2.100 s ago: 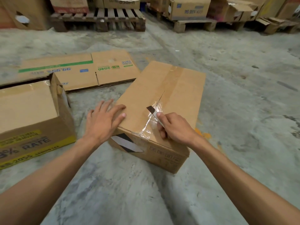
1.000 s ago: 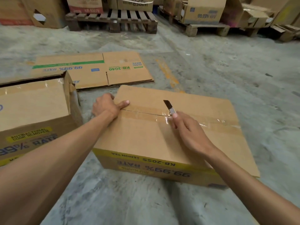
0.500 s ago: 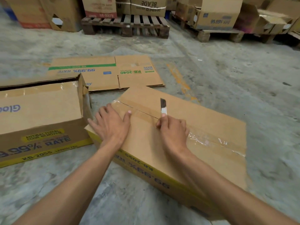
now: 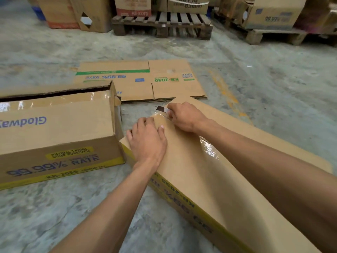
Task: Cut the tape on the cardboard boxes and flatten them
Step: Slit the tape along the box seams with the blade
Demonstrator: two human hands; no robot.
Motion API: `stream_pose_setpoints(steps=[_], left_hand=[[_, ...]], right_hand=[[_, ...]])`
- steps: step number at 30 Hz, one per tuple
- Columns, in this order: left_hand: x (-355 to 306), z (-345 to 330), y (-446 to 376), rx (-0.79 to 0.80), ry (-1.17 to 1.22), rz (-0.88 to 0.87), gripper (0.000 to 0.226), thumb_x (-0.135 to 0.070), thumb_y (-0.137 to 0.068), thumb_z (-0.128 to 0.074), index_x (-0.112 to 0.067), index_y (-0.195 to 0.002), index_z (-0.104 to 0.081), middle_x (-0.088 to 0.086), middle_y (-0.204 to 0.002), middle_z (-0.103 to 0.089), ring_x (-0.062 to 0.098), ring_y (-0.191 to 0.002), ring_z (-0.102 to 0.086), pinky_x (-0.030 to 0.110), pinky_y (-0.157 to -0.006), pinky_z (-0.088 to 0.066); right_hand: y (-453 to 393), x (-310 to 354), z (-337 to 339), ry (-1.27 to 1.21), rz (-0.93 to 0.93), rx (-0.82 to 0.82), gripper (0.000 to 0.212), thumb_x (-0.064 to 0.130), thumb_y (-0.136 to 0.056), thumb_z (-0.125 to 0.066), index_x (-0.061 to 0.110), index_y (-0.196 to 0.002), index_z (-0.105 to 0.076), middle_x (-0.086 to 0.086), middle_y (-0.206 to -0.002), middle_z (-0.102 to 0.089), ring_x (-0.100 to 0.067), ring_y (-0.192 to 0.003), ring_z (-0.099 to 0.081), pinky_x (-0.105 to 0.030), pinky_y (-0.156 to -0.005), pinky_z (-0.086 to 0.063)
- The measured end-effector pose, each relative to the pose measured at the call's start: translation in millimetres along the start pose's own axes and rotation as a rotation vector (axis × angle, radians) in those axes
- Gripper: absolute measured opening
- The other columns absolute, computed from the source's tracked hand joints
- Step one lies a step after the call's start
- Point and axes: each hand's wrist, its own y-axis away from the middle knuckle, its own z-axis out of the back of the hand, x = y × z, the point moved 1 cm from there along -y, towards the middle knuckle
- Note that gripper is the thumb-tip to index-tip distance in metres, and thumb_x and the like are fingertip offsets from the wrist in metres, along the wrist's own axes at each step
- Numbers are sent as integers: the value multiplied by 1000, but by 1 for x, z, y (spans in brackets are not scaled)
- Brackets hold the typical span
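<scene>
Concrete floor [image 4: 273,92] carries the work, with pallets [image 4: 162,24] and stacked cartons behind. One flattened box [image 4: 138,79] is already laid out flat beyond the hands. A second box [image 4: 54,128], at left, is seen with its top seam parted but is not yet collapsed. The third box [image 4: 209,170] lies under both arms; its tape [image 4: 209,148] is being cut at the far end. The left hand [image 4: 145,141] is pressed flat on the lid, fingers spread. The right hand [image 4: 184,116] is clamped on the knife [image 4: 162,109]. Whether the blade has cleared the tape end probably cannot be judged. Flattening of two boxes is left.
</scene>
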Motion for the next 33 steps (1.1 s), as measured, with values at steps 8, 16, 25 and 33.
stream_pose_setpoints(steps=[8, 16, 25, 33], left_hand=[[0, -3, -3, 8, 1, 3, 38, -40, -94, -49, -20, -125, -57, 2, -126, -56, 24, -121, -49, 41, -102, -26], [-3, -3, -2, 41, -62, -18, 44, -41, -97, -41, -27, -137, -51, 3, -133, -51, 26, -122, -45, 44, -103, -26], [-4, -2, -3, 73, -71, 12, 44, -43, -99, -38, -26, -137, -50, 3, -132, -49, 27, -121, -44, 45, -102, -26], [-5, -3, -3, 80, -79, 24, 42, -45, -99, -39, -25, -135, -51, 3, -131, -49, 26, -121, -43, 45, -103, -25]], right_hand=[[-6, 3, 0, 37, 31, 21, 18, 28, -98, -35, 21, -85, -45, -25, -100, -64, -42, -93, -58, -37, -68, -37], [-7, 21, 6, 174, -44, 32, 27, 27, -96, -44, 13, -114, -59, -17, -117, -61, -38, -109, -57, -33, -73, -36], [6, 28, 17, 318, -55, 102, 39, 29, -94, -49, 11, -128, -53, -16, -128, -56, -35, -118, -54, -36, -90, -44], [11, 19, 23, 366, -32, 144, 33, 28, -93, -48, 16, -123, -57, -13, -120, -58, -34, -110, -57, -32, -75, -37]])
